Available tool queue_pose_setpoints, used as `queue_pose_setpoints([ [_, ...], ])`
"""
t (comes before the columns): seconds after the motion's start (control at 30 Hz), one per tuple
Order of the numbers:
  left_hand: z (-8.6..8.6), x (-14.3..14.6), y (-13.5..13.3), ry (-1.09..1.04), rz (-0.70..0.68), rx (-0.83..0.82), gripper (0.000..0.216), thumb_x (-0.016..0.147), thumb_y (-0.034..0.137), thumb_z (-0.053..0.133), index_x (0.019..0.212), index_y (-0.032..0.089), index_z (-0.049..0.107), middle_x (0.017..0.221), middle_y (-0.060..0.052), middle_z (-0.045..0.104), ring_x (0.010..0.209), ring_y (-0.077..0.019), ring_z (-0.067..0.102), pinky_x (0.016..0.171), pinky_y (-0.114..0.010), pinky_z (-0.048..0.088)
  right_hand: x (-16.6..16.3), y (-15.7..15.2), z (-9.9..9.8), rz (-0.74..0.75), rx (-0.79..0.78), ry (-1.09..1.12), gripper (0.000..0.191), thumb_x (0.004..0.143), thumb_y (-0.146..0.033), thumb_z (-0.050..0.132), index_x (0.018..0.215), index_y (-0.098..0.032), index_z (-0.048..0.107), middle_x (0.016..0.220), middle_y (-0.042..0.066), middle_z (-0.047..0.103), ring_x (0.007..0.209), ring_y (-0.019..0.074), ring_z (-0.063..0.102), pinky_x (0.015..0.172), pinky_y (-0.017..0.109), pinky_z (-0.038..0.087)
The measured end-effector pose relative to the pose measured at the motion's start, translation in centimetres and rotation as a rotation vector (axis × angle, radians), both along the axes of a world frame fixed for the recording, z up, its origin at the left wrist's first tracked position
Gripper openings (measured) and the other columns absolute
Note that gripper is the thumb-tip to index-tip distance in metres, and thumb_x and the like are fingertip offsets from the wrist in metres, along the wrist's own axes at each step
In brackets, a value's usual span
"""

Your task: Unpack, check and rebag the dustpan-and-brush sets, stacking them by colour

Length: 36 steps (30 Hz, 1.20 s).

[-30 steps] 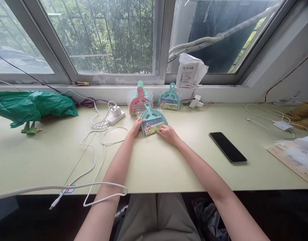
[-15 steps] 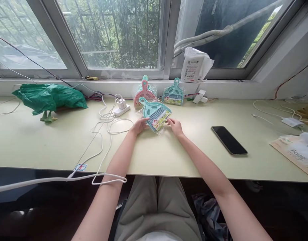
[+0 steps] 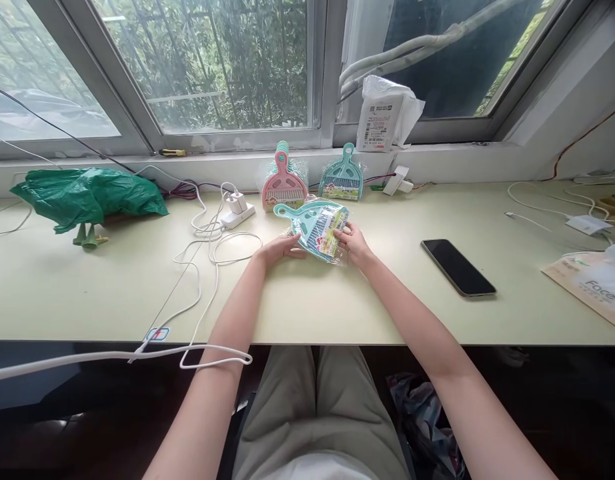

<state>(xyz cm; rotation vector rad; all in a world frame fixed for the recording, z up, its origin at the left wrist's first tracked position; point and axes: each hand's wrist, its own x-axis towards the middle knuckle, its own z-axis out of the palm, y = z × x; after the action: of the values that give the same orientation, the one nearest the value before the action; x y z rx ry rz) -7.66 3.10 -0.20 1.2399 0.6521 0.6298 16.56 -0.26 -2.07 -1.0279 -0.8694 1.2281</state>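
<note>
Between my hands is a teal dustpan and brush set (image 3: 315,228) in clear plastic wrap, tilted with its handle toward the upper left. My left hand (image 3: 282,249) grips its lower left edge, thumb on top and fingers partly beneath. My right hand (image 3: 353,243) pinches the wide right end by the printed label. Behind it stands a pink dustpan and brush set (image 3: 285,183), with several teal handles stacked at its back. Another teal dustpan set (image 3: 342,179) leans against the wall to the right of that stack.
A black phone (image 3: 458,268) lies right of my hands. White cables (image 3: 217,267) loop on the left by a power strip (image 3: 238,215). A green plastic bag (image 3: 92,197) sits far left, and a tissue packet (image 3: 592,290) far right. A wrapped box (image 3: 387,117) stands on the sill.
The held dustpan set has turned clockwise, its handle dropping lower to the left. My right hand has moved slightly right with the label end. The whole view has shifted slightly.
</note>
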Motion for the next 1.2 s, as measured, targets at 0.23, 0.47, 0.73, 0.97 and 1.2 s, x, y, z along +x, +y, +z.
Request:
queue_pose_setpoints([
  [0.23, -1.1, 0.4, 1.5, -0.071, 0.211, -0.015, 0.038, 0.087, 0.047, 0.061, 0.112, 0.019, 0.058, 0.098, -0.009, 0.071, 0.086, -0.0194, 0.070, 0.082, -0.039, 0.059, 0.2, -0.3, 0.5, -0.055, -0.007, 0.007, 0.029, 0.073, -0.017, 0.075, 0.099, -0.021, 0.062, 0.096, 0.004, 0.075, 0.087, 0.0188, 0.073, 0.084, 0.035, 0.062],
  [0.47, -0.8, 0.6, 2.2, -0.055, 0.509, -0.067, 0.025, 0.085, 0.039, 0.063, 0.093, 0.015, 0.061, 0.084, -0.006, 0.068, 0.070, -0.0153, 0.066, 0.069, -0.032, 0.058, 0.0, -0.2, 0.5, -0.038, -0.003, 0.015, 0.029, 0.074, -0.012, 0.074, 0.100, -0.019, 0.063, 0.091, 0.003, 0.075, 0.080, 0.0174, 0.073, 0.081, 0.035, 0.063],
  [0.73, -0.4, -1.1, 3.0, 0.041, 0.801, 0.265, 0.057, 0.080, 0.053, 0.065, 0.127, 0.023, 0.057, 0.122, -0.008, 0.066, 0.101, -0.0192, 0.065, 0.070, -0.025, 0.052, 1.1, -0.3, 1.1, 0.028, -0.028, -0.055, 0.033, 0.070, -0.014, 0.078, 0.101, -0.019, 0.067, 0.087, 0.003, 0.076, 0.078, 0.0180, 0.073, 0.082, 0.037, 0.061],
  [0.97, 0.0, -1.2, 2.3, 0.141, 0.636, 0.363, 0.047, 0.066, 0.050, 0.079, 0.098, 0.015, 0.073, 0.092, -0.009, 0.074, 0.077, -0.0173, 0.068, 0.074, -0.029, 0.051, 0.3, -0.8, 1.1, 0.181, -0.014, -0.143, 0.042, 0.067, -0.021, 0.082, 0.107, -0.019, 0.069, 0.087, 0.005, 0.077, 0.079, 0.0202, 0.072, 0.079, 0.038, 0.061],
  [1.2, -0.7, -1.6, 3.4, 0.065, 0.795, 0.290, 0.022, 0.069, 0.026, 0.076, 0.083, 0.012, 0.067, 0.078, -0.006, 0.071, 0.063, -0.0122, 0.065, 0.070, -0.028, 0.052, 0.8, -0.6, 1.4, 0.171, -0.012, -0.140, 0.039, 0.067, -0.018, 0.082, 0.104, -0.018, 0.069, 0.087, 0.005, 0.077, 0.079, 0.0198, 0.073, 0.079, 0.038, 0.061],
])
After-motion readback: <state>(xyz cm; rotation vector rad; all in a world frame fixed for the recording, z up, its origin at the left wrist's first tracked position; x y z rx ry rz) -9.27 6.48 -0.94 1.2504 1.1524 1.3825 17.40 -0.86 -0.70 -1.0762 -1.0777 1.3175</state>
